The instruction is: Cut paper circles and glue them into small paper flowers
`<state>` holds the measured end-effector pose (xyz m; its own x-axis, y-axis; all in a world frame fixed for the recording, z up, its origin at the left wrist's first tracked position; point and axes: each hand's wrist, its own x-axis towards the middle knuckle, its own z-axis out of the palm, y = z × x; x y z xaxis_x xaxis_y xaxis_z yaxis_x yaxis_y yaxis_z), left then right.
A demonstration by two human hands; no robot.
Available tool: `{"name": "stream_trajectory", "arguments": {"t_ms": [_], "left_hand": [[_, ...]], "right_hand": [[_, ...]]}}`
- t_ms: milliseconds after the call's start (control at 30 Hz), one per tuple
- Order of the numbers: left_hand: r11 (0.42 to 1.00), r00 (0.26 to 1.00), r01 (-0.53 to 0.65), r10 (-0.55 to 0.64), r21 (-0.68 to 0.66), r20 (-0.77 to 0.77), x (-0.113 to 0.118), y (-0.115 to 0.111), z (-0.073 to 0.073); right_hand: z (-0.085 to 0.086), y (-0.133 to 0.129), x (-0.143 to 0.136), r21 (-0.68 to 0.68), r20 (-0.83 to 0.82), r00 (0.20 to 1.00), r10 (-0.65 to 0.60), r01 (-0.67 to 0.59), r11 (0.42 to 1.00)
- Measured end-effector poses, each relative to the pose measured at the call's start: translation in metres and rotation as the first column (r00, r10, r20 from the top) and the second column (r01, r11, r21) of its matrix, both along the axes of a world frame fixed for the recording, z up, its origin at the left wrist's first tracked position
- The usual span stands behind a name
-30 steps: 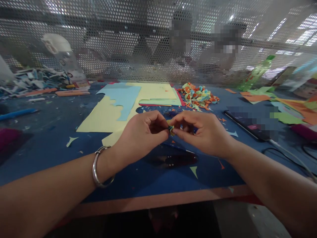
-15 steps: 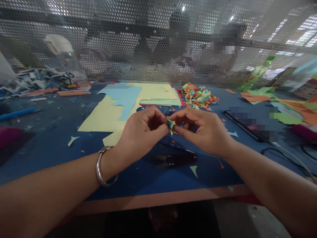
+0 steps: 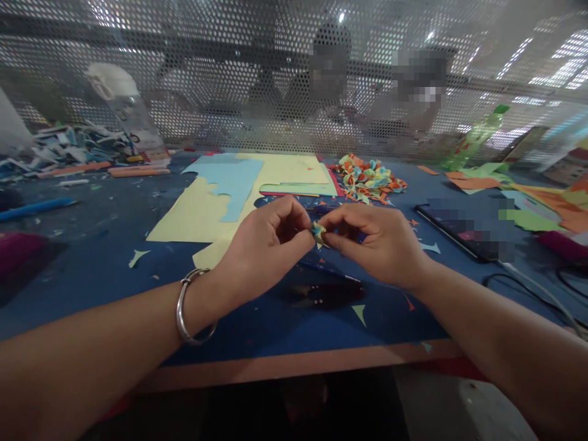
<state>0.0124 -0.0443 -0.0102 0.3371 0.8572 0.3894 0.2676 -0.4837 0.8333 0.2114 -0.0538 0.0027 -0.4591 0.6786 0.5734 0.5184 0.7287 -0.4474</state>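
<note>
Between my fingertips is a small folded paper flower [image 3: 318, 231], yellow and blue, low over the blue mat. My left hand [image 3: 271, 245], with a silver bangle at the wrist, pinches its left side. On the other side my right hand [image 3: 374, 242] grips it between thumb and forefinger. Dark-handled thread snips [image 3: 326, 295] lie on the mat just below my hands, with a slim blue pen-like stick [image 3: 333, 271] beside them. A pile of similar orange, yellow and blue paper flowers [image 3: 365, 177] sits behind my right hand.
Cut yellow paper [image 3: 184, 214] and blue paper [image 3: 234, 174] lie behind my left hand. A phone [image 3: 459, 233] with a cable is at right, near a green bottle [image 3: 478, 138]. A white-capped bottle [image 3: 133, 116] stands back left. Perforated metal [image 3: 220, 86] closes off the back.
The paper flower has turned slightly and looks more gathered between my fingertips. Both hands keep nearly the same place and pinch.
</note>
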Motion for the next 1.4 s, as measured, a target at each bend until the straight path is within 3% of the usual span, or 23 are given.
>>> {"name": "stream_trajectory", "arguments": {"t_ms": [333, 633, 1100, 1400], "left_hand": [[1.0, 0.998, -0.005, 0.005, -0.01, 0.064, 0.0, 0.0, -0.003], [0.992, 0.984, 0.003, 0.02, 0.126, -0.175, -0.005, -0.002, -0.001], [0.992, 0.974, 0.004, 0.025, 0.13, -0.224, -0.008, -0.001, 0.004], [0.973, 0.902, 0.062, 0.04, 0.222, -0.43, -0.012, -0.004, 0.006]], "right_hand": [[-0.001, 0.001, -0.001, -0.044, -0.031, 1.0, 0.003, -0.004, 0.999], [-0.006, 0.006, 0.002, -0.06, 0.05, 0.999, 0.012, -0.009, 0.998], [-0.006, 0.009, 0.003, 0.031, 0.06, 0.997, 0.044, -0.046, 0.998], [-0.007, 0.007, 0.003, 0.039, 0.132, 0.989, 0.064, -0.07, 0.997]]}}
